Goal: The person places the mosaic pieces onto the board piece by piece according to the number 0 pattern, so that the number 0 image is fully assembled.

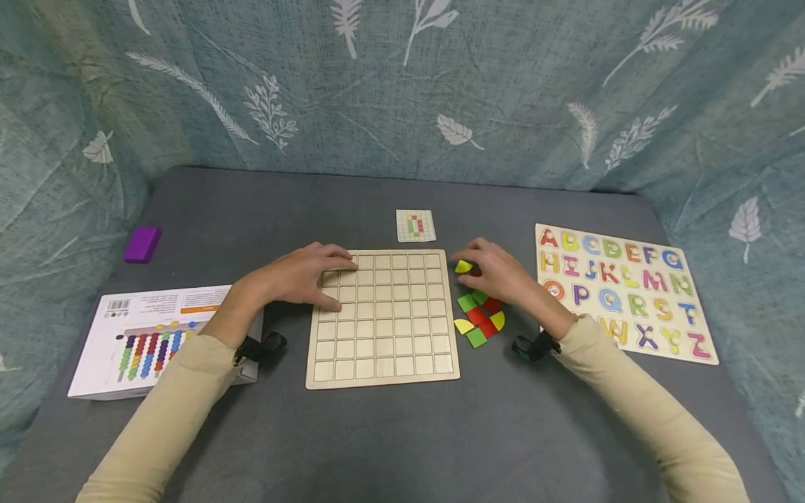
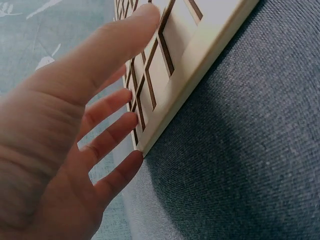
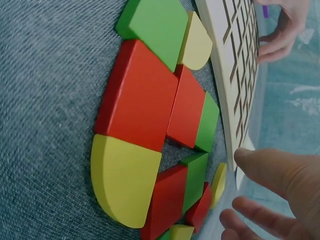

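Plainly, the work stands at its beginning: every cell of the wooden grid board (image 1: 382, 318) is vacant, and no coloured piece has been seated in it. The supply of red, green and yellow tiles (image 1: 480, 318) lies in a loose cluster on the grey tabletop (image 1: 402, 433), just beside the board's right edge. A small pattern card (image 1: 416, 226) lies near the board's far edge. By my judgement, all placement remains to be done.

The left hand (image 1: 308, 276) rests on the board's upper left corner, fingers straight and spread, the grip apart and holding nothing; the wrist view shows the fingertips (image 2: 131, 120) touching the board's edge. The right hand (image 1: 497, 272) hovers over the far end of the tile cluster, with a yellow piece (image 1: 463, 266) at its fingertips. Whether the fingers pinch that piece or merely touch it, I cannot tell; in the right wrist view they appear relaxed and apart.

An alphabet puzzle (image 1: 622, 290) lies to the right, a printed box (image 1: 151, 339) to the left, and a purple block (image 1: 142, 244) beyond it.
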{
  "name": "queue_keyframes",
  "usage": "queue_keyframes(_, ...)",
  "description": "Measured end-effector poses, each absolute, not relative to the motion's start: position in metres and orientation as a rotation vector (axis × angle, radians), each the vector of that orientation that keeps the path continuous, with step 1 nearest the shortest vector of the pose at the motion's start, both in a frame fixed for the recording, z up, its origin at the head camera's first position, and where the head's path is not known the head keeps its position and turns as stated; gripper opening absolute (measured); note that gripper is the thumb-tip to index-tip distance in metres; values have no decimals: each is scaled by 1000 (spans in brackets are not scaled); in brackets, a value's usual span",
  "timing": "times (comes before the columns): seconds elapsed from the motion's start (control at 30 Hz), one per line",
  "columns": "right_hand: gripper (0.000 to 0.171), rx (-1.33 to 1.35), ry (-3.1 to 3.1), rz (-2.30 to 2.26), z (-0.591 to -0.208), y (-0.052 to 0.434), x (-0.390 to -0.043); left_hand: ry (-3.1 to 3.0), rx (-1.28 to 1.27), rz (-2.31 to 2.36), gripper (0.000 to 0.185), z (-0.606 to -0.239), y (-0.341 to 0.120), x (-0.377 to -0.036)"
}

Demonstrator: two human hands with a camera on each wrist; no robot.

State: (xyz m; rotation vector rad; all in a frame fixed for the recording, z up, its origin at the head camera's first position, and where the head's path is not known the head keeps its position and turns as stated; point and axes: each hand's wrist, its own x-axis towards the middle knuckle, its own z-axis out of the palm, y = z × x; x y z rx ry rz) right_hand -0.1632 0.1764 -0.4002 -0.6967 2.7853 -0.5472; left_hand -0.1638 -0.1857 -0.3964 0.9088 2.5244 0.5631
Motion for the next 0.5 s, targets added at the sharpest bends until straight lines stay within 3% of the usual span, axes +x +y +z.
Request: queue_keyframes(0.5,38,-764,2700,-583,-403,178,-169,2572,866,516,64,-400,-179,-161)
